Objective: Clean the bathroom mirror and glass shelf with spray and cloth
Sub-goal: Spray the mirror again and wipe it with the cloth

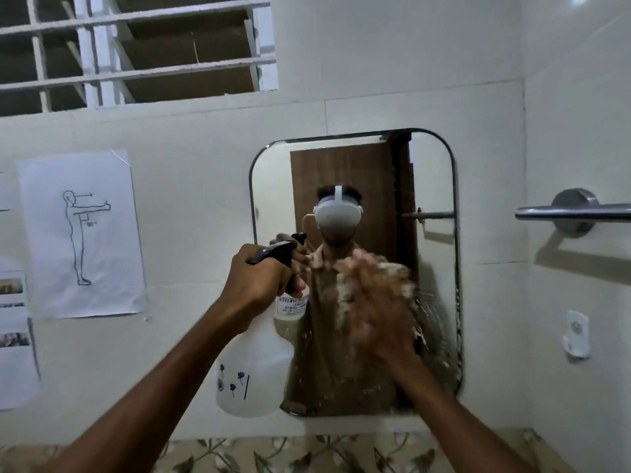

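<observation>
- My right hand (379,302) presses a pale cloth (397,279), blurred, against the lower part of the wall mirror (433,186).
- Just left of that grip, my left hand (263,285) is clenched round the spray bottle (254,373), which hangs below it.
- A towel bar (573,213) sits well right.

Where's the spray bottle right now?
In the head view, the spray bottle hangs from the left hand, left of centre, overlapping the mirror's lower-left edge.
</observation>
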